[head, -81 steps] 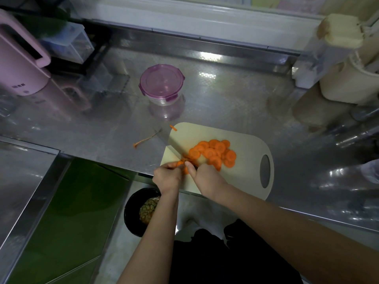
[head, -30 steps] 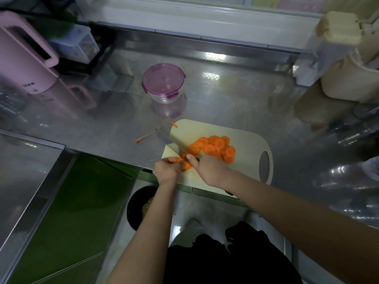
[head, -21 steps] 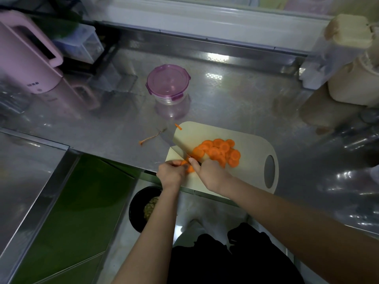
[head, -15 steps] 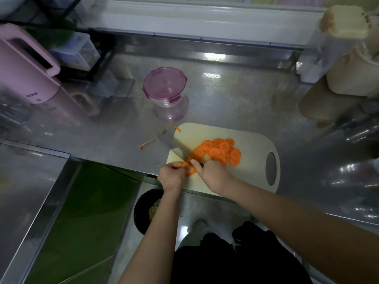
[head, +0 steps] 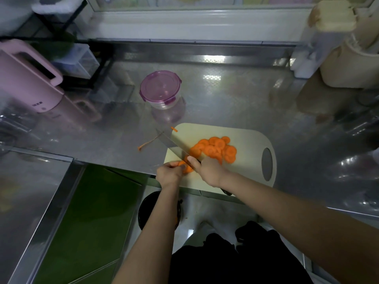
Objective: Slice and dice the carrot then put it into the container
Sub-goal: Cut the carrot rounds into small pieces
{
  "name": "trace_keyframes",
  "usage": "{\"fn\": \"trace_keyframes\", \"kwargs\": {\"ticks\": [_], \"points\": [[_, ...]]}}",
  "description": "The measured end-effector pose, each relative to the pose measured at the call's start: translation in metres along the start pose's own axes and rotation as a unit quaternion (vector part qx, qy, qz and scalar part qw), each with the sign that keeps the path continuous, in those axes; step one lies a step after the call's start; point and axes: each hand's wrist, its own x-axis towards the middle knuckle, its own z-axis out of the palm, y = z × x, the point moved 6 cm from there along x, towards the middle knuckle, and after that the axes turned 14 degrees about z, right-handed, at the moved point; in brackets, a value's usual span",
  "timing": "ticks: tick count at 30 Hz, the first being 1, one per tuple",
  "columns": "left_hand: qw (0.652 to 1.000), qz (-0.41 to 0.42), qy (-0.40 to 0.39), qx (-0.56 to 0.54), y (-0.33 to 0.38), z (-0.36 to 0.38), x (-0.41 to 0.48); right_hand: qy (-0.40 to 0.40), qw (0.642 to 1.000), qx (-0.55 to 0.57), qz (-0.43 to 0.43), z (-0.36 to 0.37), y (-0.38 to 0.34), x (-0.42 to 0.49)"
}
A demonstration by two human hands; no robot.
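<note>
On the pale cutting board (head: pixel 246 144) lies a pile of round carrot slices (head: pixel 217 148). My left hand (head: pixel 169 174) pinches the short carrot stub (head: pixel 187 168) at the board's near left corner. My right hand (head: pixel 207 170) grips the knife (head: pixel 172 143), forefinger along the spine, blade angled up-left and down against the stub. A round container with a closed purple lid (head: pixel 160 88) stands on the steel counter beyond the board.
A carrot peel strip (head: pixel 147 143) lies on the counter left of the board, a small bit (head: pixel 174 129) at the board's far edge. A pink jug (head: pixel 26 78) stands far left, cream canisters (head: pixel 340 48) far right. A dark bin (head: pixel 151 210) sits below the counter edge.
The knife has kept cutting at the carrot stub, which has got shorter. Both hands stay at the board's near left corner; the camera view shifted slightly.
</note>
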Motion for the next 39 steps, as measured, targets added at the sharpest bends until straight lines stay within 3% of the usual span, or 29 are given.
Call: {"fn": "trace_keyframes", "kwargs": {"ticks": [4,7,11,13,15,18,22,26,30,32,35,39], "points": [[1.000,0.006,-0.005,0.004,0.001,0.001,-0.001,0.011,0.999,0.034,0.029,0.003,0.009,0.006],[1.000,0.010,-0.019,-0.001,-0.001,0.002,0.001,-0.042,0.996,0.063,0.037,0.001,0.009,-0.007],[1.000,0.012,-0.029,-0.003,-0.006,0.004,0.006,-0.021,0.995,0.091,0.047,0.005,0.021,-0.016],[0.999,0.011,-0.027,0.013,-0.009,0.004,0.008,0.008,0.982,0.148,0.114,0.008,0.030,-0.013],[0.999,0.020,-0.022,0.029,-0.007,0.003,0.008,-0.016,0.990,0.053,0.130,0.014,0.030,-0.009],[0.998,0.040,-0.021,0.045,-0.004,0.003,0.009,-0.049,0.991,0.008,0.122,0.022,0.034,-0.004],[0.998,0.047,-0.030,0.026,-0.004,0.003,0.009,-0.018,0.985,0.149,0.085,0.015,0.033,0.003],[0.997,0.054,-0.030,0.040,-0.004,0.004,0.008,0.048,0.986,0.158,-0.021,-0.005,0.024,0.003],[0.998,0.047,-0.014,0.036,-0.004,0.003,0.006,0.010,0.995,0.089,0.053,0.020,0.029,-0.001],[0.998,0.049,-0.007,0.042,-0.002,0.001,0.003,0.018,0.983,0.146,0.109,0.018,0.026,-0.009],[0.998,0.049,-0.006,0.036,-0.001,0.002,0.003,0.016,0.996,0.069,0.054,0.015,0.010,-0.001],[0.998,0.048,-0.006,0.034,-0.003,0.001,0.005,0.018,0.991,0.131,0.034,0.009,0.003,0.006]]}}
